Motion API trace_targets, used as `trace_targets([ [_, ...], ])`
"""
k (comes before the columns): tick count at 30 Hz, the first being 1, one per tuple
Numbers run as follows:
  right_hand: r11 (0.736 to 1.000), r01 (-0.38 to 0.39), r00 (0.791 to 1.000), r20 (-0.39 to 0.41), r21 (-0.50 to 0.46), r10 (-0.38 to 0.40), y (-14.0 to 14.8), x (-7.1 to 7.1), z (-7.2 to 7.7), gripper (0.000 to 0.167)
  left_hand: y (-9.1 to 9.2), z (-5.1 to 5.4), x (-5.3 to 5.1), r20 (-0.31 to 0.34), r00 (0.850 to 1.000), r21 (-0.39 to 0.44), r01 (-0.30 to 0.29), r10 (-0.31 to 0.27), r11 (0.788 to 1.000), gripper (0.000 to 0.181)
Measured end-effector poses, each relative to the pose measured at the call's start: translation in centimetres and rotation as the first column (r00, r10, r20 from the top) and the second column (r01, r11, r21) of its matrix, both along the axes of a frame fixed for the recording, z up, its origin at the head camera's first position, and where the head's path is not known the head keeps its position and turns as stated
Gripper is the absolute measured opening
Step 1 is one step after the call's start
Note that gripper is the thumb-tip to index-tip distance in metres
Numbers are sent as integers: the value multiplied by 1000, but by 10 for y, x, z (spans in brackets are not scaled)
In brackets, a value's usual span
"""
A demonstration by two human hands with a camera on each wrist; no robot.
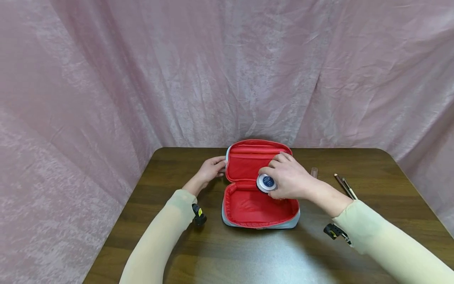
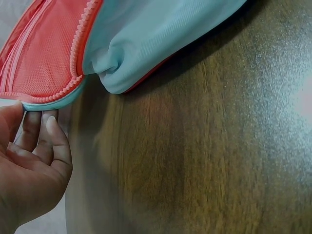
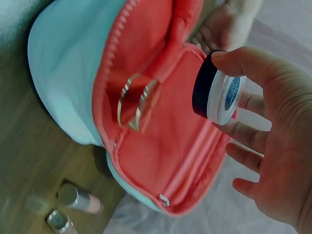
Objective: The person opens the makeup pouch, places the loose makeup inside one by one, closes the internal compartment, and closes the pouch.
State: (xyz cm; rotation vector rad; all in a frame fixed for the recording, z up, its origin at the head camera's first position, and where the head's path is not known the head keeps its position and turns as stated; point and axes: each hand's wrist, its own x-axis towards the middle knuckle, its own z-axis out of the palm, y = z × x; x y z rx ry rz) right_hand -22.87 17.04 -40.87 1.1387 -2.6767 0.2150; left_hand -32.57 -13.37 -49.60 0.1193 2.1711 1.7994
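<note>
Hands half-curled on jar, pouch

Long sleeves on both sides, and honestly the left sleeve and right sleeve are this soft creamy yellow going kinda minty toward the cuffs, which look a bit loose. Each side also has a chunky little black gadget: the left gadget has a bright yellow patch, the right gadget a touch of yellow plus a thin silvery bit. Left hand and right hand are bare
</note>
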Motion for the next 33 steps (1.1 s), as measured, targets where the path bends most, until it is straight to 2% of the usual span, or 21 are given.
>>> trace_targets([
  [5,998,-25,1000,16,60,25,-11,1,-13,49,2,1,1,2,1000,5,-3,3,1000,39],
  [13,993,-23,996,87,120,13,-24,2,-29,49,2,1,1,-7,1000,7,2,-2,1000,39],
  [18,986,-31,997,78,161,19,-29,2,-38,46,2,0,1,-12,1000,9,3,-3,1000,39],
  [23,986,-36,998,66,163,26,-32,2,-45,45,1,-1,1,-13,1000,2,5,-5,1000,39],
  [33,984,-18,998,64,179,6,-33,1,-52,54,1,-2,0,-8,1000,0,1,-1,1000,39],
])
